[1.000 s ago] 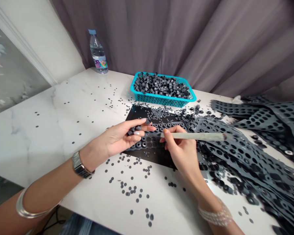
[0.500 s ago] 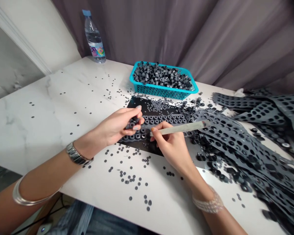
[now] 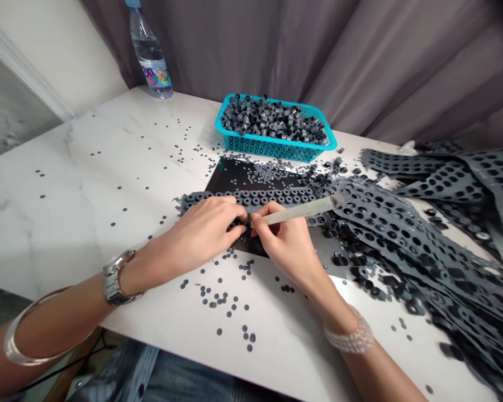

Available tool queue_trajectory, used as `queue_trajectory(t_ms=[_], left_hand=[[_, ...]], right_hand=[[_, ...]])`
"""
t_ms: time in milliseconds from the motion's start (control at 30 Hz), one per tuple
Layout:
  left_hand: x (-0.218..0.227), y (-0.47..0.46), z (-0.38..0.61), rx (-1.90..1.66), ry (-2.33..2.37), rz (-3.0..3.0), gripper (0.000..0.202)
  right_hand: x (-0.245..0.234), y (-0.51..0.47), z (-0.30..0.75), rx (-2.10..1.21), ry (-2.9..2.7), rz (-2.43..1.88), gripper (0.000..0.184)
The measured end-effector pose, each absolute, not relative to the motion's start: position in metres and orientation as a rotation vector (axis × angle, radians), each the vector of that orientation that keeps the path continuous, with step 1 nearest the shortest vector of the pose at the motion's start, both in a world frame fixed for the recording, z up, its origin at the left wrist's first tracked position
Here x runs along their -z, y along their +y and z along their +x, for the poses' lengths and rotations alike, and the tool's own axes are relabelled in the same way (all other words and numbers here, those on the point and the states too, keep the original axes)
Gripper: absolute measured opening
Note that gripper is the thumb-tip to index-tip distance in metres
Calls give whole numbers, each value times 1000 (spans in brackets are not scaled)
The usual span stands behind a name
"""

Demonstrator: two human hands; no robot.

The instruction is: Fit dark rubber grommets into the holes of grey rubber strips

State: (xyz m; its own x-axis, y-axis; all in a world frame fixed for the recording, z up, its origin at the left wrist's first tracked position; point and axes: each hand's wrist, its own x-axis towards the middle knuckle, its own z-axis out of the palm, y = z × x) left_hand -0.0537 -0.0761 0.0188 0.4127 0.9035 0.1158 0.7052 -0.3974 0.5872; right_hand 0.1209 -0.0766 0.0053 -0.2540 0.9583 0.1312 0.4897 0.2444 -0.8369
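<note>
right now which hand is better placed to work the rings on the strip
Probably the right hand: it grips the pale stick, with one end down by the strip. The left hand has its fingers curled at the strip and shows no tool.

Single head-worn view is aimed forward and down across a marble table from its near edge; left hand and right hand are framed close, grey curtain seen beyond.

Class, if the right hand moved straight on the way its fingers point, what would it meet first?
Probably the bare left hand, just ahead of the right hand, though depth is hard to judge.
</note>
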Motion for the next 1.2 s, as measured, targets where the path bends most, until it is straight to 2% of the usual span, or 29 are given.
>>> queue_trajectory(t_ms=[167,267,433,633,800,867,933,1200], left_hand=[[-14,-78,-50,-520,1446,2308,11],[-27,-76,-52,-497,1450,2230,14],[-56,-62,-68,-987,1405,1432,4],[-42,-52,-65,-954,1010,679,20],[-37,-56,-57,-891,965,545,3],[-35,-57,-56,-894,969,553,16],[-32,-56,-56,-907,963,555,20],[-25,-55,-55,-912,826,415,9]], right_hand=[[-6,-77,119,-850,-1896,-1298,23],[-6,-76,119,-798,-1931,-1312,23],[-4,-74,119,-871,-1864,-1367,22],[-4,-76,124,-1056,-1521,-1314,23],[-7,-74,130,-1055,-1391,-1305,25],[-6,-73,131,-1059,-1377,-1314,26],[-5,-73,131,-1062,-1376,-1317,26],[-1,-73,129,-1069,-1387,-1309,26]])
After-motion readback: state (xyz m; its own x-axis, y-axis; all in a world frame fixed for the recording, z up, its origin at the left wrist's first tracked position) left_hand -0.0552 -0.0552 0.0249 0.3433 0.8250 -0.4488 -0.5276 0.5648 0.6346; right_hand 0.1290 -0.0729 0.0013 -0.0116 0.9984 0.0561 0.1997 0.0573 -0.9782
